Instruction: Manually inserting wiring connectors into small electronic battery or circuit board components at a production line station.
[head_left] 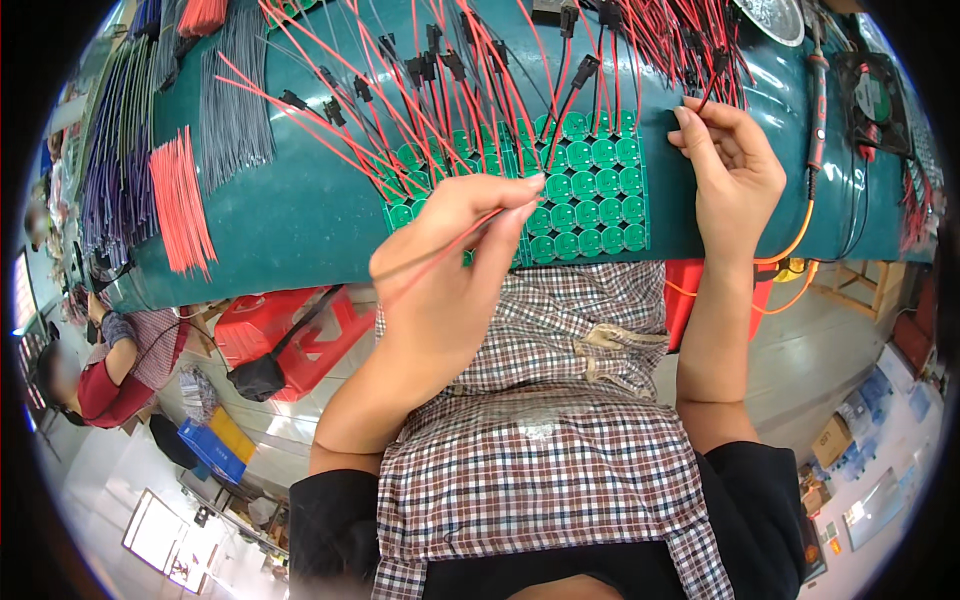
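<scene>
A green panel of round circuit boards (600, 212) lies at the table's near edge, with red and black wire leads (455, 115) rising from its left and upper boards. Many of these leads end in black connectors (585, 70). Over the panel, my left hand (440, 265) is closed in a pinch on a red and black wire (440, 258), whose length trails back across the hand. To the panel's right, my right hand (735, 170) pinches a wire lead (706, 92) at the near edge of a pile of red and black leads (675, 40).
Bundles of grey (235, 110), red (180, 200) and dark purple wires (115, 180) lie on the left of the green mat (300, 240). A soldering iron (817, 110), a small fan (870, 95) and a metal dish (775, 18) are at right. Another person (115, 370) sits at far left.
</scene>
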